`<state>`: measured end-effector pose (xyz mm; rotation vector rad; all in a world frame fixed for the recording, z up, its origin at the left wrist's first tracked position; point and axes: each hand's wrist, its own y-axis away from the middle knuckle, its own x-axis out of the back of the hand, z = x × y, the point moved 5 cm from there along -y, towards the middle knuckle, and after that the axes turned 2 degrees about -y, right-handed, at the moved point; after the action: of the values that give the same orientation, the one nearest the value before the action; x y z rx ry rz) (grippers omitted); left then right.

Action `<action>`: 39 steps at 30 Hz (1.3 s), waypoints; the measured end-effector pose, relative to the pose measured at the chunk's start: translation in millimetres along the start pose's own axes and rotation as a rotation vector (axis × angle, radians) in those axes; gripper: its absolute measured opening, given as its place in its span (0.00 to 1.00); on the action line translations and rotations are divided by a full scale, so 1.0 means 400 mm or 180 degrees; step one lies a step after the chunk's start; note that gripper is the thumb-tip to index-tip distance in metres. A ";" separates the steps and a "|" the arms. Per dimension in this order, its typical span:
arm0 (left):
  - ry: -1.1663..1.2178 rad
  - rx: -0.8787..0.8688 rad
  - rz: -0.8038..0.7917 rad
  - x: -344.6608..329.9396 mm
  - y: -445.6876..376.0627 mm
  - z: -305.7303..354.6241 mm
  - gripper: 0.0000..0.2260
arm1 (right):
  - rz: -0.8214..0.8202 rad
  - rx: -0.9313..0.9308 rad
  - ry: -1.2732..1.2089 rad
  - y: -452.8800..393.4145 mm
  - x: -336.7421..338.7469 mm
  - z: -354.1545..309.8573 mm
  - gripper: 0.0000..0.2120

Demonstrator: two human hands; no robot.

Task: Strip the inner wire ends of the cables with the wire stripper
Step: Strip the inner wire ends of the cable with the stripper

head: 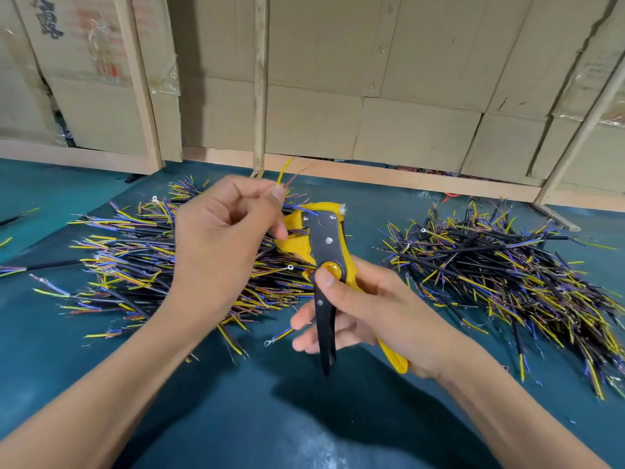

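Backdrop: wall of flattened brown cardboard sheets (338,79) braced by pale wooden battens (259,82), standing along the far edge of the desk.

Dark teal desk (236,418) fills the lower frame, glossy, shadows of my arms across it.

Two heaps of cut cables on it. Left heap of short black-sheathed cables with yellow, blue and brown inner wires (128,265) sits behind my left forearm, ends fanned outward. Right heap of the same black cables (490,275) lies well apart, right of the stripper. Some wire ends in both heaps carry small ring terminals. A few strays lie loose on the desk between the heaps and at the far left edge.

Yellow-and-black wire stripper (326,252) is held above the desk between the heaps, head up and tilted away from me, handles pointing down toward me. Handles spread apart.

Right hand (365,309) wraps the stripper handles: thumb on the black plate beside the yellow pivot knob, fingers curled around the black handle, yellow handle in the palm.

Left hand (226,231) is closed around one cable, pinching its wires at the fingertips just left of the stripper head. A thin yellow inner wire (283,170) sticks up from the pinch; a thin blue inner wire (306,209) runs right into the stripper's head. Can't tell if the jaws are biting it.
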<state>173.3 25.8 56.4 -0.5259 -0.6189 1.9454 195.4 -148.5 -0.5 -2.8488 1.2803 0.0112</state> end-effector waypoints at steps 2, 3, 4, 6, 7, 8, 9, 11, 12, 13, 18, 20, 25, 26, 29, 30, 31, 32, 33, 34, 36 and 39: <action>0.0038 0.0037 0.0057 0.007 -0.006 0.000 0.06 | 0.0107 0.0028 -0.0211 -0.007 -0.001 0.009 0.21; 0.0060 0.0061 0.0068 0.009 -0.008 -0.002 0.06 | 0.0187 0.0107 -0.0326 -0.011 0.001 0.015 0.21; 0.0075 0.0084 0.0075 0.009 -0.009 -0.004 0.06 | 0.0234 0.0211 -0.0407 -0.015 0.001 0.020 0.17; 0.0106 0.0114 0.0086 0.009 -0.009 -0.008 0.06 | 0.0189 0.0387 -0.0491 -0.018 -0.003 0.031 0.08; 0.0116 0.0112 0.0090 0.008 -0.008 -0.009 0.07 | 0.0132 0.0450 -0.0529 -0.020 -0.005 0.036 0.06; 0.0107 0.0106 0.0091 0.008 -0.008 -0.009 0.07 | 0.0075 0.0497 -0.0568 -0.021 -0.007 0.040 0.05; 0.0084 0.0102 0.0088 0.007 -0.008 -0.009 0.07 | 0.0011 0.0533 -0.0601 -0.023 -0.011 0.044 0.05; 0.0073 0.0116 0.0082 0.008 -0.009 -0.013 0.07 | -0.0113 0.0591 -0.0626 -0.027 -0.017 0.052 0.05; 0.0102 0.0134 0.0080 0.009 -0.009 -0.016 0.06 | -0.0150 0.0613 -0.0636 -0.028 -0.017 0.055 0.05; 0.0128 0.0148 0.0077 0.008 -0.009 -0.018 0.06 | -0.0168 0.0632 -0.0662 -0.030 -0.016 0.057 0.05; 0.0204 0.0228 0.0038 -0.007 0.005 -0.032 0.07 | -0.0296 0.0677 -0.0919 -0.034 -0.010 0.061 0.05; 0.0312 0.0383 -0.0012 -0.019 0.014 -0.044 0.07 | -0.0311 0.0679 -0.1016 -0.035 -0.010 0.060 0.05; 0.1024 0.0979 -0.0077 -0.048 0.032 -0.065 0.08 | -0.0313 0.0620 -0.1180 -0.036 -0.008 0.060 0.06; 0.1106 0.1035 -0.0113 -0.052 0.034 -0.066 0.08 | -0.0324 0.0607 -0.1172 -0.037 -0.009 0.061 0.06; 0.1159 0.1022 -0.0187 -0.053 0.035 -0.066 0.10 | -0.0401 0.0551 -0.1020 -0.039 -0.012 0.065 0.05; 0.1125 0.0976 -0.0198 -0.051 0.033 -0.065 0.10 | -0.0437 0.0538 -0.0934 -0.039 -0.013 0.067 0.04; 0.1036 0.0900 -0.0210 -0.049 0.031 -0.065 0.10 | -0.0472 0.0532 -0.0855 -0.038 -0.015 0.068 0.04; 0.0886 0.0796 -0.0222 -0.047 0.029 -0.063 0.09 | -0.0501 0.0534 -0.0802 -0.038 -0.016 0.068 0.04; 0.0728 0.0692 -0.0234 -0.045 0.027 -0.060 0.08 | -0.0517 0.0540 -0.0784 -0.037 -0.017 0.069 0.04; 0.0619 0.0618 -0.0237 -0.044 0.027 -0.059 0.07 | -0.0519 0.0547 -0.0797 -0.037 -0.016 0.069 0.04; 0.0566 0.0553 -0.0230 -0.043 0.026 -0.059 0.05 | -0.0483 0.0557 -0.0893 -0.039 -0.013 0.068 0.04; 0.0558 0.0541 -0.0184 -0.040 0.023 -0.061 0.05 | -0.0388 0.0561 -0.1017 -0.041 -0.008 0.067 0.04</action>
<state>188.3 12.7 33.5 -0.5581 -0.3503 1.8538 205.6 -134.5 -26.9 -2.6334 0.9916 0.3207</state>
